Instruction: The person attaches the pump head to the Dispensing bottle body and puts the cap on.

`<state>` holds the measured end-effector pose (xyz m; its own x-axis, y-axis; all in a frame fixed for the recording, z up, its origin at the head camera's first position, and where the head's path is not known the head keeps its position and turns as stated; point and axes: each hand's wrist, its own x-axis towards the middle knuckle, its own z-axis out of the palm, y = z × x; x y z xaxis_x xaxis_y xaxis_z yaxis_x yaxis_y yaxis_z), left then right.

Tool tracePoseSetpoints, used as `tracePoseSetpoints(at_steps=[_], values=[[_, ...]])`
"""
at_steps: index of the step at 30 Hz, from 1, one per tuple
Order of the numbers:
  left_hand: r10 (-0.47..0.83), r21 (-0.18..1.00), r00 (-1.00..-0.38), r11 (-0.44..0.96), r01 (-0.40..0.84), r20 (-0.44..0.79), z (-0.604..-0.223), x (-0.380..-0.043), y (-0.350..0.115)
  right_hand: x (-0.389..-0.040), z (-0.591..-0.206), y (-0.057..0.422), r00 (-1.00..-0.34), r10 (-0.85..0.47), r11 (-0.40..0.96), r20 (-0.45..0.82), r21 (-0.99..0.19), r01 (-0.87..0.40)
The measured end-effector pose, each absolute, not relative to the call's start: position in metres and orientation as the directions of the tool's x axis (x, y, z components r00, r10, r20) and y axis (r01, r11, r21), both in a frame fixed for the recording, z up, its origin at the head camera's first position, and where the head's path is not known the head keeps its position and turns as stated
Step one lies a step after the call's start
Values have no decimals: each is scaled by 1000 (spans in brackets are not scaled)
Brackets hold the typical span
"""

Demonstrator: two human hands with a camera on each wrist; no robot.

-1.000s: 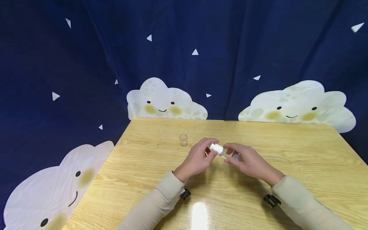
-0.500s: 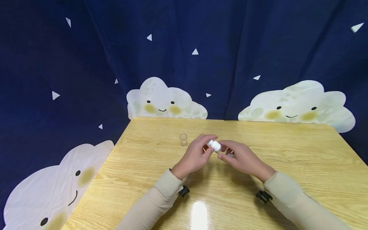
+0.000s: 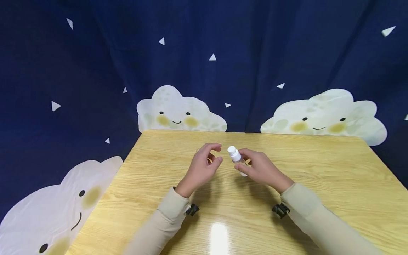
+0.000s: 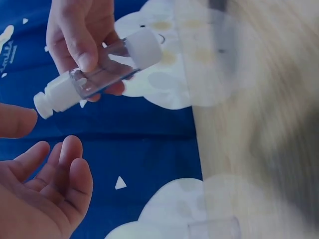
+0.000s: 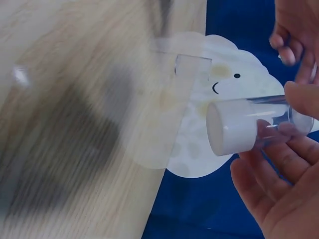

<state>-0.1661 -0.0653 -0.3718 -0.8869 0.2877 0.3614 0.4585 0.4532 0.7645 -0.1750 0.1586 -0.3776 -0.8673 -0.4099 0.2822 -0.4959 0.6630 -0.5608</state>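
Observation:
My right hand [image 3: 262, 168] holds a small clear bottle [image 3: 235, 155] with a white pump-style top, tilted to the left above the table. In the left wrist view, the bottle [image 4: 107, 69] shows its transparent body and white base, thumb and fingers pinching its middle. Left of it, my left hand [image 3: 202, 164] is empty, its fingers loosely curved and apart from the white top. Behind this hand, a small clear cylinder is mostly hidden in the head view; the cylinder [image 5: 193, 67] stands on the table in the right wrist view.
Below the hands lies a wooden table [image 3: 153, 166], with its far edge against a dark blue curtain [image 3: 197, 21] printed with clouds and white triangles. Black straps with small cameras [image 3: 281, 210] sit at both sleeve cuffs.
My left hand has let go of the bottle and moved left, now overlapping the clear cylinder. My right hand has shifted left, and the bottle has swung more upright.

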Motion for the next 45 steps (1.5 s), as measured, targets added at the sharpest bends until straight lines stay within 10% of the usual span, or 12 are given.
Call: tracePoseSetpoints(at_steps=[45], values=[[370, 753, -899, 516, 409, 235, -405, -161, -93, -235, -436, 173, -960, -259, 610, 104, -754, -246]])
